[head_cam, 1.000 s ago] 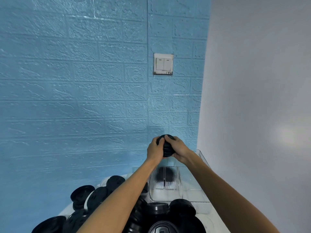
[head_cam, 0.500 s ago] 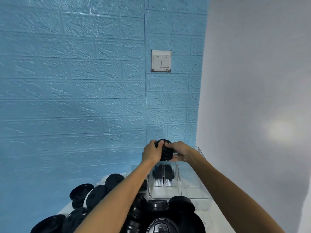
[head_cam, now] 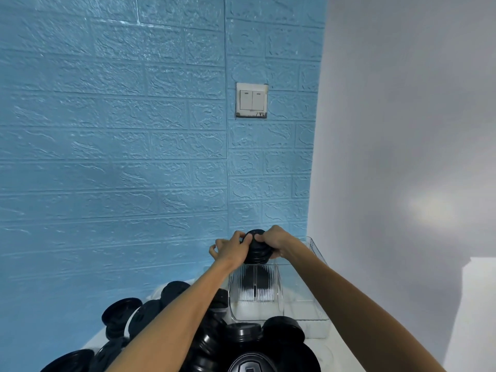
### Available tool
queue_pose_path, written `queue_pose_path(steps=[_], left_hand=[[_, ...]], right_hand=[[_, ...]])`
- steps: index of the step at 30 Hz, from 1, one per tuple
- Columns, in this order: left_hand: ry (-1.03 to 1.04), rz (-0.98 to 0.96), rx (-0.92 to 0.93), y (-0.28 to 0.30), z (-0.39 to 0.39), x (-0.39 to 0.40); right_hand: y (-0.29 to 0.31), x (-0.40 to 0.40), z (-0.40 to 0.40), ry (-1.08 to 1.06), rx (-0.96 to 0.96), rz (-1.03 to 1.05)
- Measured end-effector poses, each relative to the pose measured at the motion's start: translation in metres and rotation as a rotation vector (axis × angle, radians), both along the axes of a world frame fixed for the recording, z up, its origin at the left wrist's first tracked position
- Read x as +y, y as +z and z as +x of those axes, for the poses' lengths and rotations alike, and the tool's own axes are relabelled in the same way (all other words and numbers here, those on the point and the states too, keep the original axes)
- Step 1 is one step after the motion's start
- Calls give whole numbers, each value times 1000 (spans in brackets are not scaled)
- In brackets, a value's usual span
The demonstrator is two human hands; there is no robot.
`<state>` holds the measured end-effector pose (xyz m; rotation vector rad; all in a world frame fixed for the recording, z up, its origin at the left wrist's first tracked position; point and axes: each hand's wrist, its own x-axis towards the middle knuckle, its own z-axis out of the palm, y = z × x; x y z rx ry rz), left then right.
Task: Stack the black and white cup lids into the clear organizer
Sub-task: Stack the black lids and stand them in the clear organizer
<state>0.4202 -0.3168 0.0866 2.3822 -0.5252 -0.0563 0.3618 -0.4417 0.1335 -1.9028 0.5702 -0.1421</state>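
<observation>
A small stack of black cup lids (head_cam: 257, 249) is held on edge between both hands, just above the clear organizer (head_cam: 320, 322). My left hand (head_cam: 232, 249) presses its left face and my right hand (head_cam: 277, 241) grips its top and right side. The organizer stands on a white table against the blue wall, with a ribbed clear divider (head_cam: 255, 287) in it. A big pile of loose black lids (head_cam: 236, 342) lies in front and to the left of the organizer, partly hidden by my left forearm. No white lid is visible.
The blue brick-pattern wall (head_cam: 120, 170) is close behind the organizer, with a white light switch (head_cam: 251, 100) on it. A grey wall (head_cam: 402, 130) closes the right side. More black lids (head_cam: 122, 316) spread along the table's left edge.
The stack of lids in both hands has come down a little toward the organizer's top. The camera view has shifted slightly; the lid pile has not moved.
</observation>
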Motion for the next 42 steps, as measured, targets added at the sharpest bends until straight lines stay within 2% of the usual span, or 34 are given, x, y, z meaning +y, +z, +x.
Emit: queue_pose_path(steps=[3,7,13,18,24,28,31,36,42], left_hand=[[-12,41,-50,2,2,5],[-54,199,-128,3,4,9],[-114,413,-127,9,10,7],[-147,461,-77,2,14,1],[-193,604,-106,10,11,-2],[-209,593,-97,2,19,-3],[-216,538,-79,-1,20,-3],[-212,518,-89,-4,20,-3],[-195,439,-121,-9,19,-2]], right_hand=[[1,5,2,24,46,-47],[0,12,4,55,103,-49],[0,19,3,98,199,-78],[-9,17,14,140,305,-87],[-17,17,24,189,335,-269],[-17,21,22,276,400,-440],[-20,24,26,275,387,-499],[-25,31,30,288,398,-712],[-32,29,33,115,271,-933]])
